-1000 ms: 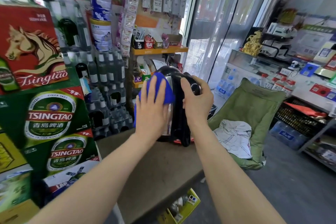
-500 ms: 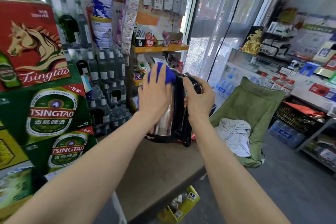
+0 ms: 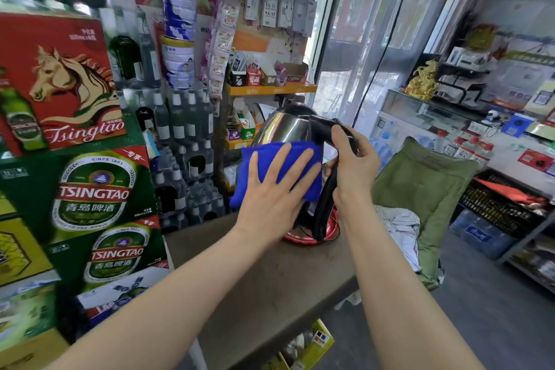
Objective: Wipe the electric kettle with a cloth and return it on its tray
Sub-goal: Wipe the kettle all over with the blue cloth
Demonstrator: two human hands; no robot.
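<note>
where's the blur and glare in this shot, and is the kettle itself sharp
Head view: motion blur smears the beer cartons toward the left edge; the kettle and the left hand on the blue cloth are fairly sharp at centre; a bright sheen runs down the kettle's steel side; daylight washes out the glass door behind; the wide lens bows its frames.

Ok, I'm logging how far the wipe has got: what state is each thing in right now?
kettle: tilted, lid shut, over the tray.
blue cloth: spread flat against the kettle's steel side.
left hand: open, pressing the cloth.
right hand: gripping the kettle's handle.
red tray: on the table, under the kettle; contact hidden.
</note>
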